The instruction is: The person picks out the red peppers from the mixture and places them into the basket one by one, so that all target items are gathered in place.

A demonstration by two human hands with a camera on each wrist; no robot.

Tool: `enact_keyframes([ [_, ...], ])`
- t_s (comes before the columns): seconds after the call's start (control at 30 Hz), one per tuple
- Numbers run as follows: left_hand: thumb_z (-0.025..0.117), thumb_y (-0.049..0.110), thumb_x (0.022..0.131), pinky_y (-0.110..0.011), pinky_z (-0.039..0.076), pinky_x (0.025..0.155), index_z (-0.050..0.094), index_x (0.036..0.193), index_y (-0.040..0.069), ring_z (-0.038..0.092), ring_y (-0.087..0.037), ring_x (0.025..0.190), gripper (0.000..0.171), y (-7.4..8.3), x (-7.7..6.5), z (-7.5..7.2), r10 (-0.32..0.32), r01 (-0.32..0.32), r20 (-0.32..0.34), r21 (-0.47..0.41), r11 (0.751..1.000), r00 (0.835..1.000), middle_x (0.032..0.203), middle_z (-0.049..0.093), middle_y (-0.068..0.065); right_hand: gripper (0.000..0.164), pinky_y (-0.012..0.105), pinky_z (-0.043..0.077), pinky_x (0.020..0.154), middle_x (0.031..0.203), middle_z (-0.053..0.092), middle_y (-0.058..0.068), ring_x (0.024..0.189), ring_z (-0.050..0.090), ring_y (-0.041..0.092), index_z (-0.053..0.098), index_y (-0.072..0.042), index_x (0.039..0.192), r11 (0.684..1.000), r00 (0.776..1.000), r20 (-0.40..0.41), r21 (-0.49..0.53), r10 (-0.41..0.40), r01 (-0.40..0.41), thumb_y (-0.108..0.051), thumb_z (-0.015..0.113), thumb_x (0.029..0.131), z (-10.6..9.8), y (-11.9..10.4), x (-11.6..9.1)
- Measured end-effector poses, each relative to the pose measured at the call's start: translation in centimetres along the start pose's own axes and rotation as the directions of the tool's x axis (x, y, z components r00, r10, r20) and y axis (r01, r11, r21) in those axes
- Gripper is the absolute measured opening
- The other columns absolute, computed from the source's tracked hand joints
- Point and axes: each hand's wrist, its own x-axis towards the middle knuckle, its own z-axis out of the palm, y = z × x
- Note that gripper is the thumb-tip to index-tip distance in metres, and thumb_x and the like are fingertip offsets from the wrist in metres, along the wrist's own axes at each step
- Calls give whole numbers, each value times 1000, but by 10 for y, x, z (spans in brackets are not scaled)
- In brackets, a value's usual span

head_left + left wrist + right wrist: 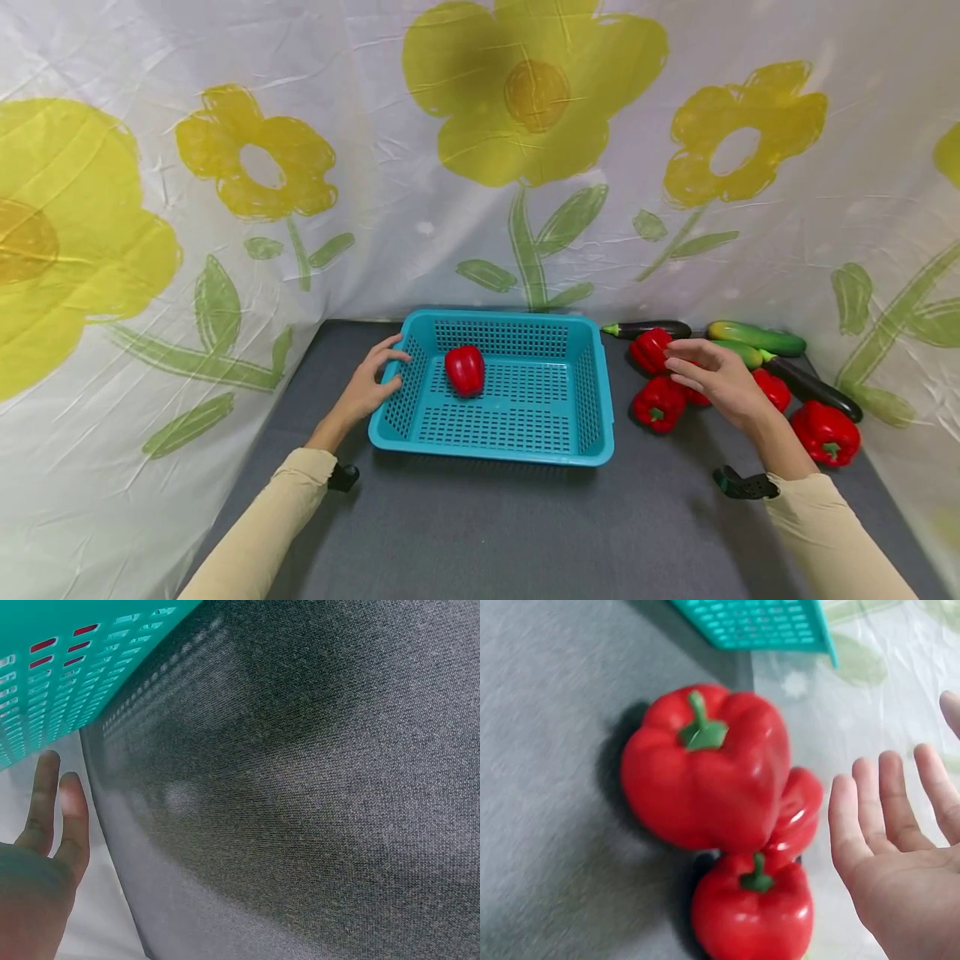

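A blue-green plastic basket (pixel 495 457) with perforated walls stands on the dark table, and one red bell pepper (pixel 465 371) lies inside it. At the basket's left rim is my left hand (pixel 366 387), fingertips reaching over the edge; firm contact cannot be told. Two of its fingers (pixel 45 795) show loosely extended by the outer wall. My right hand (pixel 720 379) hovers over the pepper group with nothing in it, fingers spread and slightly bent. Below and beside it are several red bell peppers, one (pixel 705 772) large in the right wrist view, another (pixel 658 403) near the basket.
Behind the peppers lie a dark eggplant (pixel 652 329), a green cucumber-like vegetable (pixel 757 337) and another eggplant (pixel 813 387). One red pepper (pixel 825 432) sits at the far right. A flower-printed sheet (pixel 420 225) hangs behind the grey-black table (pixel 480 533).
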Motion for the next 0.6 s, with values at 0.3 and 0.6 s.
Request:
enact_keyframes([
  [0.3, 57, -18, 88, -67, 35, 97, 60, 118, -16, 31, -56, 136, 30, 3, 0, 0, 2, -2, 1, -12, 1000, 1000, 152, 30, -37, 55, 27, 49, 90, 145, 52, 16, 123, 54, 15, 48, -2, 147, 939, 994, -72, -327, 88, -106, -23, 67, 100, -9, 11, -14],
  [0.6, 57, -18, 89, -65, 36, 97, 60, 119, -16, 31, -55, 137, 30, 2, -1, 0, -10, 10, 2, -11, 1000, 1000, 155, 31, -32, 68, 16, 43, 90, 154, 38, 25, 139, 36, 47, 38, -1, 153, 923, 996, -2, -376, 85, -79, -20, 71, 97, -8, 24, -22],
])
